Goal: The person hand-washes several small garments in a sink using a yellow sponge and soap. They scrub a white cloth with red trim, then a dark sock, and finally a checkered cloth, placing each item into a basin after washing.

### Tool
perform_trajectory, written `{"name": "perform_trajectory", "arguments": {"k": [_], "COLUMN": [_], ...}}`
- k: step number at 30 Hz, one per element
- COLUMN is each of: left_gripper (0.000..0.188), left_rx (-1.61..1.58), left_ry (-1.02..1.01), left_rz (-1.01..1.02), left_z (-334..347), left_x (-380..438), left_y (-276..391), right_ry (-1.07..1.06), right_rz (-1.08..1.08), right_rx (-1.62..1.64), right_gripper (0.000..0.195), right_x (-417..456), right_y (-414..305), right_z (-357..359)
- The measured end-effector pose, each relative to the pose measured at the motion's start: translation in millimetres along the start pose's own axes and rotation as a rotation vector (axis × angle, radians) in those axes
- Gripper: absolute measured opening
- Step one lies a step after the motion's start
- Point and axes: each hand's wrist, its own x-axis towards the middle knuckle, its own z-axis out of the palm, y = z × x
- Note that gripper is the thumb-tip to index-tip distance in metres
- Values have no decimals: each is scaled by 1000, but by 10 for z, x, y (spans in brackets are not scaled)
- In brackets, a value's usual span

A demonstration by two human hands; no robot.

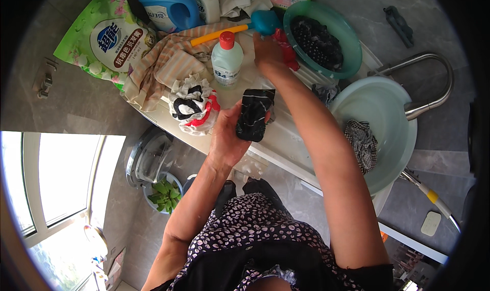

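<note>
My left hand grips a black rectangular block marked with thin white lines, above the front of the white washing surface. My right hand reaches to the back, beside a red cloth and just below a teal scoop with a yellow handle. What its fingers hold, if anything, is unclear. Between the hands and to the left stands a bottle with a red cap. A bundled white cloth with black and red parts lies left of my left hand.
A green basin holds dark dotted cloth. Under a curved faucet, a pale basin contains checked cloth. Striped cloth, a green detergent bag and a blue jug crowd the back left. A brush lies far right.
</note>
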Motion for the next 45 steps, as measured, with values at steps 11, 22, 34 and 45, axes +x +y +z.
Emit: {"name": "perform_trajectory", "arguments": {"k": [11, 22, 34, 45], "left_gripper": [50, 107, 113, 58], "left_rx": [538, 244, 307, 400], "left_ry": [27, 48, 80, -85], "left_rz": [33, -47, -79, 12], "left_z": [-187, 157, 217, 0], "left_x": [214, 176, 76, 164], "left_y": [-135, -346, -349, -370], "right_ry": [-124, 258, 359, 344], "right_rz": [287, -168, -193, 155], "right_rx": [2075, 467, 649, 1188], "right_gripper": [52, 57, 53, 40], "right_x": [-1163, -1624, -1874, -1435], "right_y": [211, -214, -356, 299], "right_z": [-1166, -895, -924, -1250]}}
